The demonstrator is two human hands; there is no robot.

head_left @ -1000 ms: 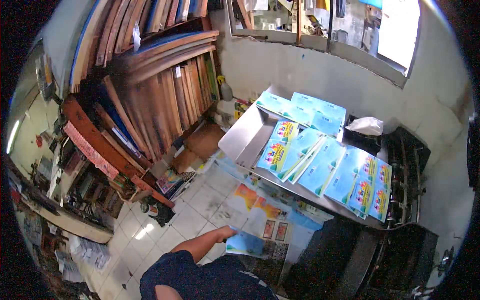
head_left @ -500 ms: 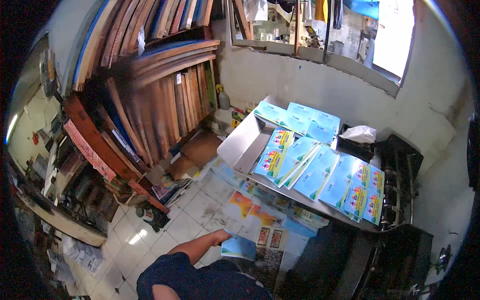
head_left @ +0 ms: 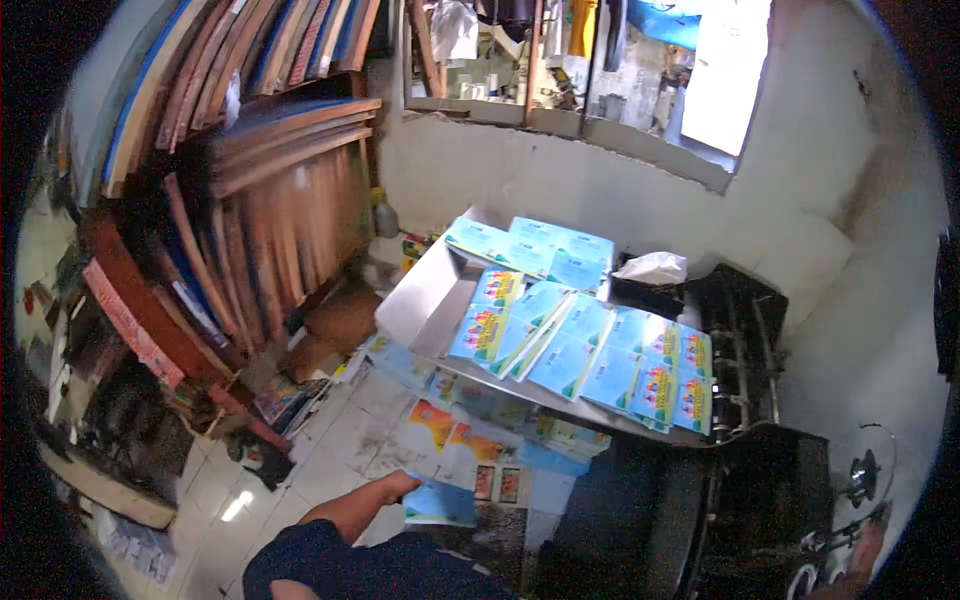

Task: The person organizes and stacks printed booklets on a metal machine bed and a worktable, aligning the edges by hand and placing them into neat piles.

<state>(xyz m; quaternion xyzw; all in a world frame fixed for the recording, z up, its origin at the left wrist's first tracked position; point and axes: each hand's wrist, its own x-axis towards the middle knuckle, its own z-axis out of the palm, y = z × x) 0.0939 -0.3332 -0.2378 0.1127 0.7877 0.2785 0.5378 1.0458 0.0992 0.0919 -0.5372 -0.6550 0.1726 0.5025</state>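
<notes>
My left hand [head_left: 398,485] reaches out from a dark sleeve at the lower middle. Its fingers are closed at the upper left corner of a light-blue printed sheet [head_left: 440,503], or a thin stack of them. My right hand [head_left: 872,540] shows only as a blurred patch of skin at the lower right rim, beside the dark machine [head_left: 770,500] and its round knob [head_left: 862,478]; its fingers cannot be made out. Ahead, stacks of light-blue and yellow printed sheets [head_left: 570,345] lie fanned across a pale metal tray [head_left: 415,310].
Wooden frames [head_left: 270,240] fill a rack on the left. White plastic [head_left: 652,267] rests behind the machine's rollers [head_left: 735,345]. Coloured sheets [head_left: 450,430] lie below the tray. A spray bottle [head_left: 384,215] stands by the wall, under a window [head_left: 600,120].
The whole view has shifted, so the tray and rack sit further left. My left hand still grips the light-blue sheet. My right hand has come into view at the lower right.
</notes>
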